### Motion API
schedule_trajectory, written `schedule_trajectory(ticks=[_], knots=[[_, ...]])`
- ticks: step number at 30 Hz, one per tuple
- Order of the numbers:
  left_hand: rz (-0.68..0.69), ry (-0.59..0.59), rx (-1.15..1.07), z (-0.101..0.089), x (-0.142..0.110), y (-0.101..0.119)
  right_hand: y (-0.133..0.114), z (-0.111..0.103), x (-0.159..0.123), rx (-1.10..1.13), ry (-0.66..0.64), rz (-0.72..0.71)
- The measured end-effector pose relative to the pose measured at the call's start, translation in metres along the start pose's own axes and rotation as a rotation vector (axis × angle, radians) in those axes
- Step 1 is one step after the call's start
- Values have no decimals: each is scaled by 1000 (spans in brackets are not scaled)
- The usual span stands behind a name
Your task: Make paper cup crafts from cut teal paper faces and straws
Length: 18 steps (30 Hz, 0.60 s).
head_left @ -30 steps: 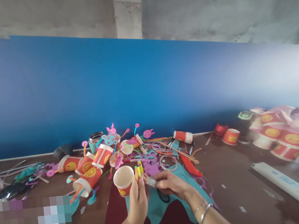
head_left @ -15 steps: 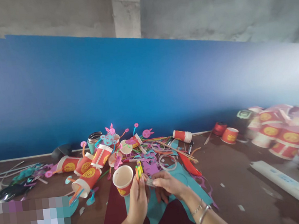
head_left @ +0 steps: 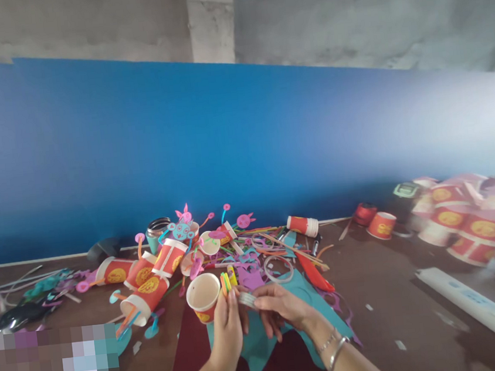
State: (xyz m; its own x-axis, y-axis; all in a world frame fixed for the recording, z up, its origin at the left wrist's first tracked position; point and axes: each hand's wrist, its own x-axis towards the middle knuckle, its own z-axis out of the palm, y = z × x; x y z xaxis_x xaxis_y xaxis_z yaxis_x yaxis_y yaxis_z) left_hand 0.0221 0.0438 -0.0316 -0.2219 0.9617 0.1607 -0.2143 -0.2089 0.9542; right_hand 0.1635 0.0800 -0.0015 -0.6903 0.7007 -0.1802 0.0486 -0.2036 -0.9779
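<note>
My left hand (head_left: 227,328) is closed on a small bundle of orange, yellow and green strips (head_left: 226,283) that stick up past its thumb. Between the hands is a small whitish, ridged piece (head_left: 247,299), pinched by the thumb and fingers of my right hand (head_left: 281,303); it looks like a roll of clear tape, though I cannot be sure. An upright paper cup (head_left: 204,299) stands just left of my left hand. Under both hands lies a cut teal sheet (head_left: 306,297) on a dark red sheet (head_left: 183,351). A yellow tube (head_left: 232,275) shows behind the strips.
Decorated red paper cups (head_left: 150,291) lie at the left among straws and purple scraps (head_left: 250,276). A clear tape ring (head_left: 278,269) and stacked cups (head_left: 302,226) are farther back. Right are a pile of cups (head_left: 484,225) and a white power strip (head_left: 457,293). A blue partition (head_left: 225,140) rises behind.
The coloured strips in my left hand have tilted and shifted slightly left. The whitish piece has turned a little and shows more between the hands. The fingers of my right hand have shifted slightly.
</note>
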Motion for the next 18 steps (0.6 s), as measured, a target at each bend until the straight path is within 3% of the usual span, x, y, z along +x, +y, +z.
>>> schedule_trajectory(ticks=[4, 6, 9, 14, 18], knots=[[50, -99, 121, -4, -5, -8, 1, -2, 2, -77, 96, 34], [109, -76, 160, -6, -4, -14, 2, -2, 2, -96, 113, 43], [160, -19, 135, -8, 0, -19, 1, -1, 2, -75, 90, 47], [104, 26, 66, -5, 1, -10, -2, 0, -1, 9, -30, 24], [73, 39, 66, -2, -2, -3, -2, 0, -2, 26, -42, 9]])
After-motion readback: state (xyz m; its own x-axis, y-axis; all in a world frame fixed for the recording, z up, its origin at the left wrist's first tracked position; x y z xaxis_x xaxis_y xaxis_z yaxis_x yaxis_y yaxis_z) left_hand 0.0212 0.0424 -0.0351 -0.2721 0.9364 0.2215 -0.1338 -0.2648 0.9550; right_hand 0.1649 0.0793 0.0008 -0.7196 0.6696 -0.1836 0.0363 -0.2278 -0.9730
